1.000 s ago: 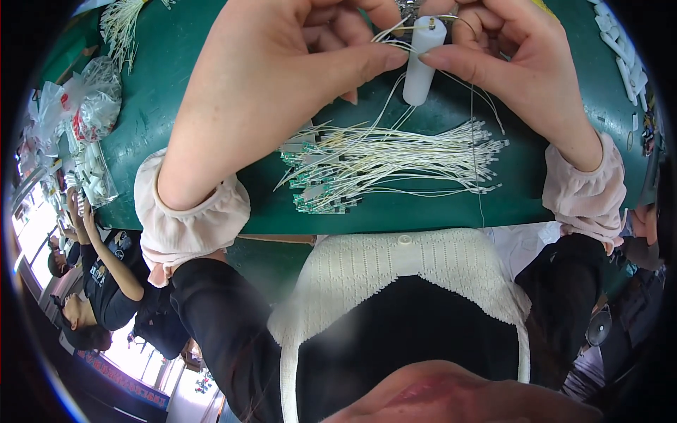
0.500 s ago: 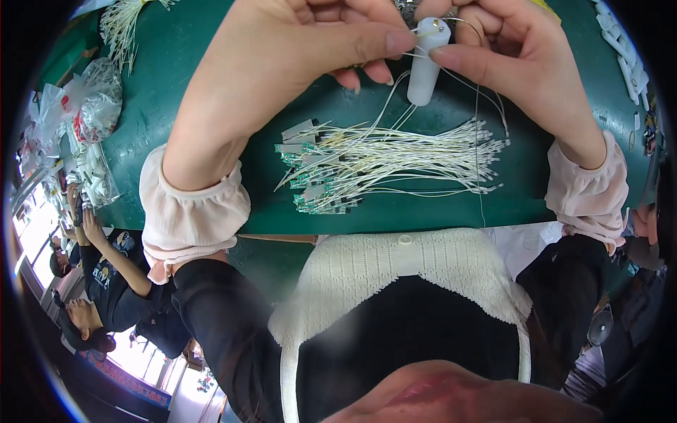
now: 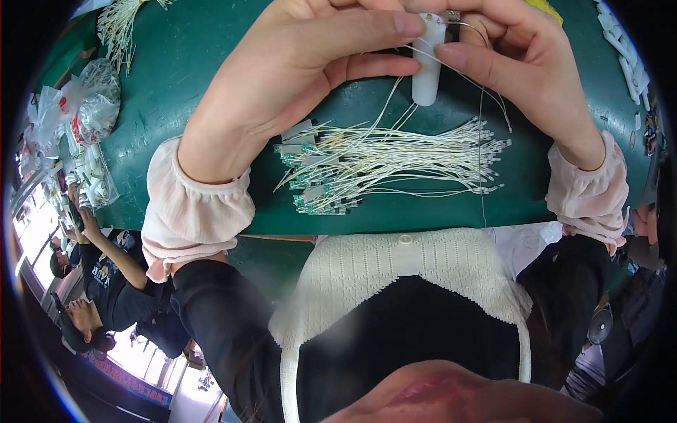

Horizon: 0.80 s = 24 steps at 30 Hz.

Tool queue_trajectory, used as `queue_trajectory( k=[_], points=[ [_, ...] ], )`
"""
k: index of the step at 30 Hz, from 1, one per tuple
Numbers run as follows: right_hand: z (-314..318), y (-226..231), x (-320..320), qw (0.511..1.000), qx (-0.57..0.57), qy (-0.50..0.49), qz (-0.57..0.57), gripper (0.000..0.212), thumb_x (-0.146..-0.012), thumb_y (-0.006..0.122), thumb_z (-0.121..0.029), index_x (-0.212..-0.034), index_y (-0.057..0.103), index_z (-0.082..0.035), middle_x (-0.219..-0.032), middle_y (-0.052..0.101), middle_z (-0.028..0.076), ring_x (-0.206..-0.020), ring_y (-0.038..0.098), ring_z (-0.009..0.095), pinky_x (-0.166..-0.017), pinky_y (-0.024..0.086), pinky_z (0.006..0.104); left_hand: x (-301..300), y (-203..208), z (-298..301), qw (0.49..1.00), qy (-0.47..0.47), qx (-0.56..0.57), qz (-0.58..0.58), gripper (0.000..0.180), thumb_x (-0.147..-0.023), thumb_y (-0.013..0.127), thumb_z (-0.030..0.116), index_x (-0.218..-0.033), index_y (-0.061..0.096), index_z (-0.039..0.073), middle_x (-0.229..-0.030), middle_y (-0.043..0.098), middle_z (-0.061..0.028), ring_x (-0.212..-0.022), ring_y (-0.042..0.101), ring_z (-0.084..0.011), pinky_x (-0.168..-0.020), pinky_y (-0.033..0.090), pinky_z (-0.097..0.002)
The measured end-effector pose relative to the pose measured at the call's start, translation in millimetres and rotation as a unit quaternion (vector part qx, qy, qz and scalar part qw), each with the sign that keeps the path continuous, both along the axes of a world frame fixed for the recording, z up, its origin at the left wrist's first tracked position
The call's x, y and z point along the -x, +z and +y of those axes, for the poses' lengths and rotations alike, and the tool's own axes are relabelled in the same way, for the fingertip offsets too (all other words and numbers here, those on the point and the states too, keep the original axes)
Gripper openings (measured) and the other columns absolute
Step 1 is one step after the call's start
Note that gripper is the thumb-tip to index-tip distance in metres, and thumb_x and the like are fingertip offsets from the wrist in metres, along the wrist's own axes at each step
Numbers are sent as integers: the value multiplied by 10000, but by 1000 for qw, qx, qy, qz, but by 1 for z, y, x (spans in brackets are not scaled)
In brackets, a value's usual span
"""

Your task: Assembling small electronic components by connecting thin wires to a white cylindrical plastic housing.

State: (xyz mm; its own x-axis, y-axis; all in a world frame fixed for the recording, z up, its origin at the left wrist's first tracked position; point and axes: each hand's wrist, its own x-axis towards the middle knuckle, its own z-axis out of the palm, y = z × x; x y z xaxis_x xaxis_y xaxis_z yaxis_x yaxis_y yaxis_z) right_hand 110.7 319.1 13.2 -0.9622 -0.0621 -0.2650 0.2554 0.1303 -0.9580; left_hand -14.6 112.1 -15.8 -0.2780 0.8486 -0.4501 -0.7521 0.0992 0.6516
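Note:
A short white plastic tube (image 3: 428,67) is pinched between the fingertips of both hands near the top of the view. My left hand (image 3: 303,63) presses its top from the left with the thumb. Its right side and a thin white wire are held by my right hand (image 3: 518,63); the wire trails down from the tube. Under the hands, on the green table (image 3: 183,63), lies a bundle of white wires with small green circuit boards (image 3: 381,166) at their left ends.
Clear plastic bags with small parts (image 3: 88,113) lie at the table's left edge. More white wires (image 3: 123,28) lie at the top left, and white pieces (image 3: 624,49) line the right edge. Other people (image 3: 99,268) sit at lower left.
Both hands have lifted the white tube toward the top of the view and drawn closer together around its upper end. The wire bundle has stayed in place.

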Motion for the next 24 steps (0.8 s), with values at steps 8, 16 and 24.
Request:
queue_trajectory(
  k=[8,16,24],
  points=[
    [-4,-16,-4,997,52,-32,40,290,-997,632,-10,-1264,533,45,-686,549,-21,-597,455,20,-544,329,187,1,1,2,999,6,-21,-24,32,-1019,614,36,-1034,597,14,-1161,691,-135,-1014,707,-188,-937,612,-316],
    [-1,-19,0,990,87,-63,90,157,-1037,604,-91,-1115,501,-3,-726,575,5,-612,487,39,-541,342,185,4,-4,4,998,17,-66,-15,35,-1022,616,57,-1018,610,23,-1207,679,-138,-1033,700,-195,-925,613,-324],
    [1,-89,49,782,391,126,468,120,-1044,592,-87,-1070,504,-11,-748,583,9,-624,500,40,-546,357,184,26,-55,24,912,-74,-383,126,35,-1021,625,71,-1022,622,36,-1192,688,-123,-1009,700,-181,-904,611,-319]
  ],
)
